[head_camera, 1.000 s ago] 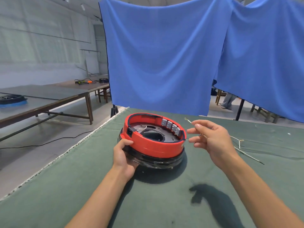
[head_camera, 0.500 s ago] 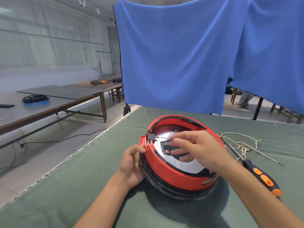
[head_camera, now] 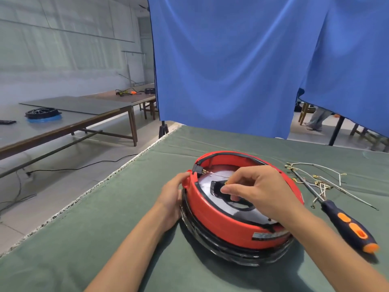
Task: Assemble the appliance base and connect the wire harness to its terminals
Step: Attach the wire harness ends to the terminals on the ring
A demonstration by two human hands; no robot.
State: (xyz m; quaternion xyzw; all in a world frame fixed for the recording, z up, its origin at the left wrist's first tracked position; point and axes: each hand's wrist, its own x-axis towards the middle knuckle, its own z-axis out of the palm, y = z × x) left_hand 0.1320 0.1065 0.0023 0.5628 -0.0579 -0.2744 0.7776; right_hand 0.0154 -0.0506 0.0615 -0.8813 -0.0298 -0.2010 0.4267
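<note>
Your red appliance base [head_camera: 235,226] sits on the green worktop [head_camera: 88,232] directly before you, tilted so its silver inner plate faces you. A second ago your right hand [head_camera: 259,192] held a wire in the air to the right of the base; it has since moved inside the rim. Its grip now pinches a brass-tipped wire [head_camera: 219,175] between thumb and forefinger; the wire runs left to the black terminal block [head_camera: 199,170] on the far-left rim. Judged: one lead is at the block, but whether it is seated cannot be told.

Your left hand [head_camera: 171,193] grips the left wall of the base, steadying it.

Count: one base, one terminal block, one wire in hand. To the right lies one loose wire bundle [head_camera: 315,182], strands too tangled to number, and one screwdriver [head_camera: 347,225] with a dark blue and orange handle, untouched.
</note>
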